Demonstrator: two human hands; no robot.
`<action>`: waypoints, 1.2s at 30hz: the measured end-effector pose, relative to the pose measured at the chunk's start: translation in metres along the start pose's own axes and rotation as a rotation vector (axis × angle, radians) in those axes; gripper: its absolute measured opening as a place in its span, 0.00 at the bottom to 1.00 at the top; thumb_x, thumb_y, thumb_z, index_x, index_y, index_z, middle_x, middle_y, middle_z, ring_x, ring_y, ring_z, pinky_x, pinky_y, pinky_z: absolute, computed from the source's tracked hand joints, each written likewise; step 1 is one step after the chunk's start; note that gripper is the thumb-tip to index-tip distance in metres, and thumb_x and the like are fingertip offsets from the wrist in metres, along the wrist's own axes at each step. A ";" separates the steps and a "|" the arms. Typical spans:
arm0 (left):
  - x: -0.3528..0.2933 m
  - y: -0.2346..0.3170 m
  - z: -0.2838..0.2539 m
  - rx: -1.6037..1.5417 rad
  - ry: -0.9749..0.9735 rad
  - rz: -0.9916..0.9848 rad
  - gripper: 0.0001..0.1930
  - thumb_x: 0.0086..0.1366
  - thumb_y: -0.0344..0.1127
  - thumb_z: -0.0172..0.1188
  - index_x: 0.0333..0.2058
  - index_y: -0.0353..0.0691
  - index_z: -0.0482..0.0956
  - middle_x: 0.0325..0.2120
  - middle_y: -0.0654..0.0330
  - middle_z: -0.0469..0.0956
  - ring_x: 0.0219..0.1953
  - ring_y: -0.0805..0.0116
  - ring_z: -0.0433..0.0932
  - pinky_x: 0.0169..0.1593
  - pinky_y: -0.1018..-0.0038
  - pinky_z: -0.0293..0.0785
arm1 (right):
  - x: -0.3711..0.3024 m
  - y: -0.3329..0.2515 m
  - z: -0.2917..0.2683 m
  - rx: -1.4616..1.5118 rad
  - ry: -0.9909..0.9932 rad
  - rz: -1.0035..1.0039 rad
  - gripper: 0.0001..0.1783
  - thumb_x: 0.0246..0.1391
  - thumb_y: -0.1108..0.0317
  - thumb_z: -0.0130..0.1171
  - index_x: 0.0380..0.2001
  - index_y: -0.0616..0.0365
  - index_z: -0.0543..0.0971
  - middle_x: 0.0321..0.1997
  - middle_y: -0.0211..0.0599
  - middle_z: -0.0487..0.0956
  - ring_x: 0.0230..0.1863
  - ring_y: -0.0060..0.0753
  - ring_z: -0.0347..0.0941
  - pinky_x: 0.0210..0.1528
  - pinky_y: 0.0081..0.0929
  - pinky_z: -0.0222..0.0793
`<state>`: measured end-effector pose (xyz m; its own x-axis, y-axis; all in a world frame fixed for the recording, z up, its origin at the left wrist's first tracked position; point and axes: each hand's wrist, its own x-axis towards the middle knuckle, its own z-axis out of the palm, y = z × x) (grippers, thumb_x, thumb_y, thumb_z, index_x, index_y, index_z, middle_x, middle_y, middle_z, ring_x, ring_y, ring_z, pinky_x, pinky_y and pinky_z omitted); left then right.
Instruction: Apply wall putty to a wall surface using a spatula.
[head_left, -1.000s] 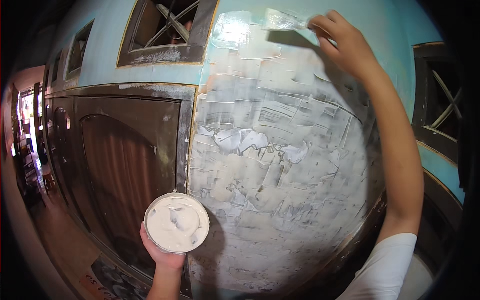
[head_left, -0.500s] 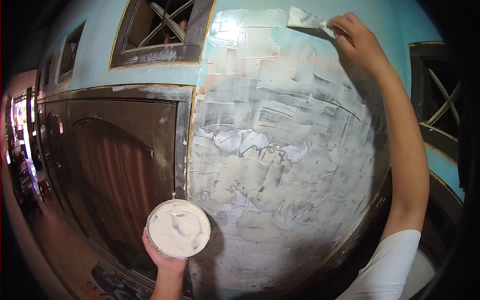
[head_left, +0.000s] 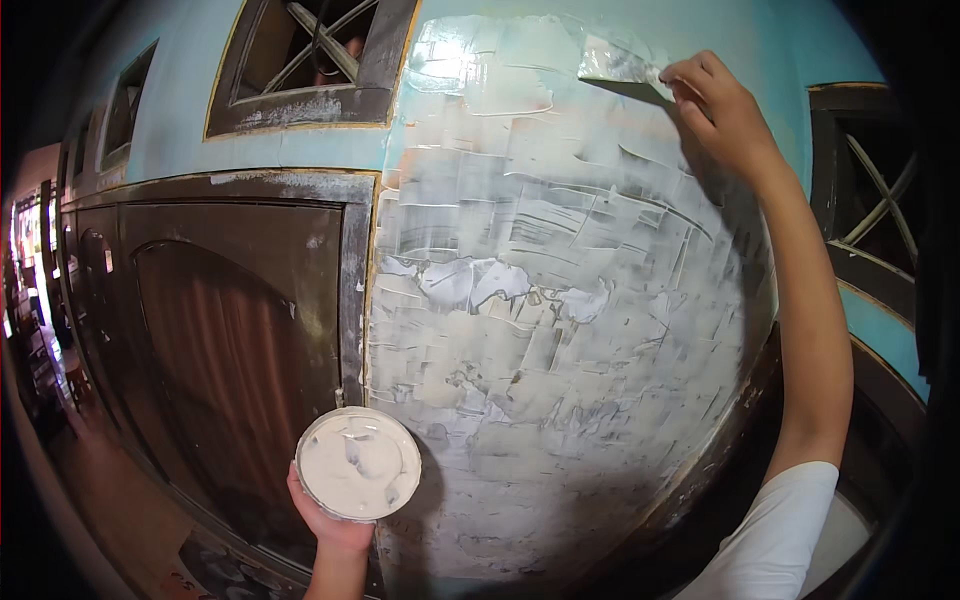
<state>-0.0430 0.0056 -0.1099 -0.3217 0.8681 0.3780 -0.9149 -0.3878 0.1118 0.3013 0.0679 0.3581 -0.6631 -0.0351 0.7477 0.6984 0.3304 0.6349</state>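
Observation:
Low in the head view, my left hand [head_left: 335, 520] is closed around the underside of a round tub of putty [head_left: 362, 464], its creamy filling facing up. At the upper right my right hand [head_left: 718, 103] grips a wide putty knife [head_left: 622, 66] by its handle end. The blade looks smeared with white and lies against or very close to the wall. Rough, overlapping strokes of pale putty coat the wall [head_left: 540, 380], with turquoise paint showing above. Bare or chipped whitish patches [head_left: 475, 282] cross its middle.
A dark brown door [head_left: 230, 300] with an arched panel stands left of the wall, framed in wood. Above it is a window [head_left: 305, 55] with crossed bars. Another barred window [head_left: 875, 190] is at the right. Furniture stands at far left.
The putty knife and my right hand have moved down the wall a little. The view has shifted slightly; my left hand still holds the tub.

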 end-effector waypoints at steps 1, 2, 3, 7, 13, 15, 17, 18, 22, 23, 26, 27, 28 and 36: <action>0.001 -0.001 0.000 -0.007 -0.008 -0.001 0.28 0.69 0.55 0.41 0.59 0.42 0.70 0.59 0.58 0.70 0.61 0.56 0.67 0.65 0.58 0.61 | 0.005 -0.003 0.001 0.005 0.028 -0.008 0.14 0.53 0.71 0.54 0.45 0.48 0.75 0.38 0.37 0.71 0.38 0.44 0.75 0.41 0.35 0.71; 0.002 -0.002 0.000 -0.014 -0.016 -0.002 0.28 0.69 0.54 0.41 0.59 0.42 0.70 0.59 0.58 0.70 0.61 0.56 0.67 0.65 0.58 0.61 | 0.009 -0.008 0.006 0.005 0.023 -0.005 0.14 0.53 0.71 0.54 0.45 0.48 0.75 0.38 0.37 0.71 0.38 0.44 0.75 0.41 0.35 0.71; 0.002 -0.004 -0.001 -0.013 -0.016 -0.011 0.28 0.69 0.54 0.41 0.59 0.42 0.70 0.59 0.58 0.70 0.61 0.56 0.67 0.65 0.58 0.61 | 0.017 -0.022 0.008 0.035 0.017 -0.013 0.14 0.53 0.73 0.54 0.44 0.51 0.75 0.38 0.38 0.71 0.38 0.42 0.75 0.42 0.33 0.72; 0.001 -0.012 -0.003 -0.012 -0.014 -0.007 0.28 0.69 0.54 0.41 0.58 0.42 0.70 0.59 0.58 0.70 0.60 0.56 0.67 0.65 0.58 0.61 | 0.032 -0.075 0.027 0.008 -0.077 -0.017 0.14 0.52 0.74 0.55 0.44 0.52 0.76 0.38 0.39 0.71 0.37 0.44 0.74 0.42 0.34 0.71; -0.001 -0.010 -0.002 -0.019 -0.014 -0.044 0.28 0.69 0.55 0.40 0.58 0.42 0.70 0.59 0.57 0.70 0.61 0.56 0.67 0.65 0.58 0.61 | -0.019 -0.025 0.006 -0.030 -0.063 0.019 0.14 0.51 0.72 0.56 0.43 0.49 0.76 0.38 0.36 0.72 0.36 0.42 0.75 0.39 0.36 0.72; 0.000 -0.009 -0.004 -0.017 -0.006 -0.041 0.28 0.69 0.55 0.40 0.58 0.42 0.70 0.59 0.57 0.70 0.61 0.56 0.67 0.65 0.58 0.61 | -0.027 -0.020 -0.003 0.017 -0.037 0.029 0.14 0.50 0.74 0.57 0.42 0.51 0.77 0.37 0.34 0.71 0.34 0.41 0.74 0.38 0.34 0.71; 0.001 -0.011 -0.007 -0.024 -0.006 -0.036 0.28 0.69 0.55 0.40 0.58 0.42 0.70 0.59 0.58 0.70 0.61 0.55 0.67 0.65 0.57 0.60 | -0.018 -0.024 -0.001 0.019 -0.009 0.002 0.14 0.50 0.74 0.57 0.42 0.51 0.77 0.37 0.34 0.71 0.33 0.41 0.74 0.38 0.34 0.71; 0.002 -0.014 -0.007 -0.023 -0.004 -0.043 0.28 0.69 0.55 0.40 0.58 0.42 0.70 0.59 0.58 0.70 0.61 0.55 0.67 0.65 0.57 0.60 | -0.010 -0.031 0.004 0.026 0.026 -0.024 0.14 0.50 0.74 0.57 0.42 0.51 0.77 0.36 0.34 0.71 0.33 0.40 0.74 0.38 0.34 0.71; 0.003 -0.020 -0.007 -0.050 0.069 -0.077 0.31 0.67 0.59 0.38 0.59 0.43 0.69 0.60 0.58 0.68 0.62 0.55 0.65 0.65 0.56 0.61 | 0.008 -0.066 0.027 0.073 -0.048 -0.094 0.14 0.50 0.72 0.59 0.42 0.51 0.75 0.37 0.35 0.71 0.34 0.42 0.74 0.38 0.35 0.72; 0.004 -0.020 -0.007 -0.062 0.084 -0.090 0.31 0.67 0.59 0.38 0.59 0.43 0.69 0.60 0.58 0.69 0.62 0.55 0.65 0.65 0.56 0.61 | 0.004 -0.071 0.025 0.031 -0.102 -0.037 0.14 0.51 0.71 0.59 0.43 0.51 0.75 0.38 0.35 0.72 0.35 0.43 0.74 0.38 0.36 0.72; -0.003 -0.015 -0.009 0.007 -0.008 -0.052 0.28 0.69 0.55 0.41 0.58 0.43 0.70 0.58 0.58 0.71 0.60 0.56 0.67 0.65 0.58 0.61 | -0.022 -0.045 0.019 0.007 -0.085 0.010 0.12 0.53 0.71 0.58 0.42 0.52 0.75 0.38 0.35 0.72 0.36 0.42 0.75 0.40 0.34 0.74; -0.004 -0.013 -0.008 0.005 -0.007 -0.050 0.28 0.69 0.55 0.41 0.58 0.43 0.70 0.58 0.58 0.71 0.60 0.56 0.67 0.65 0.58 0.61 | -0.033 -0.035 0.011 0.008 -0.085 0.007 0.12 0.53 0.71 0.58 0.42 0.52 0.75 0.38 0.35 0.72 0.36 0.42 0.75 0.40 0.34 0.74; -0.004 -0.011 -0.008 0.021 -0.003 -0.038 0.28 0.69 0.55 0.41 0.58 0.43 0.70 0.58 0.58 0.71 0.60 0.56 0.67 0.65 0.58 0.61 | -0.042 -0.027 0.003 0.034 -0.032 0.044 0.11 0.54 0.71 0.57 0.42 0.52 0.75 0.38 0.36 0.73 0.37 0.42 0.76 0.41 0.33 0.74; -0.017 0.000 -0.001 -0.015 0.047 -0.038 0.28 0.69 0.54 0.41 0.58 0.43 0.70 0.58 0.58 0.71 0.60 0.56 0.68 0.65 0.59 0.61 | 0.028 -0.094 0.030 0.133 0.029 0.053 0.12 0.54 0.69 0.57 0.44 0.51 0.76 0.39 0.36 0.73 0.39 0.43 0.76 0.42 0.33 0.73</action>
<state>-0.0378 -0.0091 -0.1169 -0.2978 0.8956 0.3304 -0.9299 -0.3504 0.1115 0.2090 0.0642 0.3128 -0.6171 -0.0413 0.7858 0.6887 0.4547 0.5648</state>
